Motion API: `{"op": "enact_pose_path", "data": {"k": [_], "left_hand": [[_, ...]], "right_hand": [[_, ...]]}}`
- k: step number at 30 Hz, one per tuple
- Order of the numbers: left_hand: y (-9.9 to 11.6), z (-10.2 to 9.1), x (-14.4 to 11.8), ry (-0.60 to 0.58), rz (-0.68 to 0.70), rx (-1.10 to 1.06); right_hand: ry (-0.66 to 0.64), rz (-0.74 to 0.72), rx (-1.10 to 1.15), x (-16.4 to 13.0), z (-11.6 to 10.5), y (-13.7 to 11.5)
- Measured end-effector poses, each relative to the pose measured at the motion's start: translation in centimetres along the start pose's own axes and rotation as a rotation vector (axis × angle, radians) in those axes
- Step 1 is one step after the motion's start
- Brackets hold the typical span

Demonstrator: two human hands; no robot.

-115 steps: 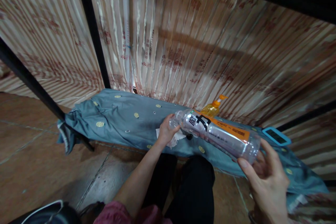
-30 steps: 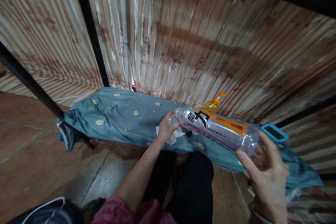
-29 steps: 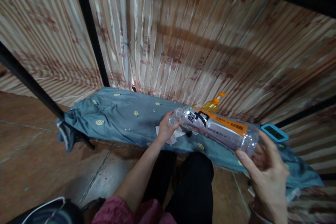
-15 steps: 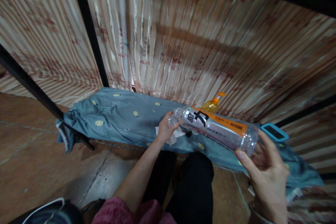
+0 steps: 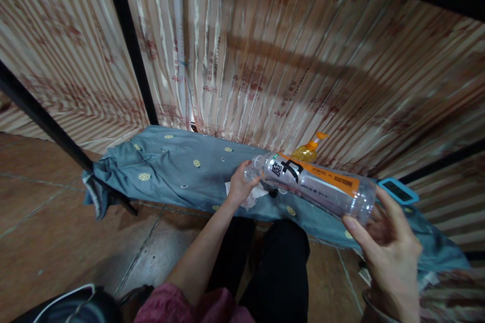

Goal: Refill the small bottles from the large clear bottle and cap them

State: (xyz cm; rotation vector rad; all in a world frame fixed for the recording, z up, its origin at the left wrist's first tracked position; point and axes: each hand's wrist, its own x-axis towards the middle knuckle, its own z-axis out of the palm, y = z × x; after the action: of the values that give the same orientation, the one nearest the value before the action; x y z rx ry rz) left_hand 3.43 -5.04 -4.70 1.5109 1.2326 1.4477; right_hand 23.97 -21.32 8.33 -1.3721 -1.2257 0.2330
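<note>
A clear plastic bottle with an orange and black label [image 5: 314,186] is held lying on its side above the blue-grey patterned cloth [image 5: 178,171]. Its base is gripped by the right hand [image 5: 386,252]; its neck is clasped by the left hand [image 5: 240,186], over a white crumpled tissue [image 5: 255,197]. Just beyond, 1 orange pump bottle [image 5: 306,151] stands; a blue-framed device [image 5: 397,191] lies at the far right.
</note>
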Motion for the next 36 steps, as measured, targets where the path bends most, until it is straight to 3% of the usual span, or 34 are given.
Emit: {"op": "enact_pose_path", "data": {"k": [28, 36], "left_hand": [[-0.41, 0.25, 0.03, 0.025, 0.009, 0.006], [-0.11, 0.21, -0.01, 0.023, 0.016, 0.031]], "right_hand": [[-0.01, 0.048, 0.032, 0.38, -0.12, -0.13], [-0.044, 0.004, 0.025, 0.61, -0.25, -0.45]]}}
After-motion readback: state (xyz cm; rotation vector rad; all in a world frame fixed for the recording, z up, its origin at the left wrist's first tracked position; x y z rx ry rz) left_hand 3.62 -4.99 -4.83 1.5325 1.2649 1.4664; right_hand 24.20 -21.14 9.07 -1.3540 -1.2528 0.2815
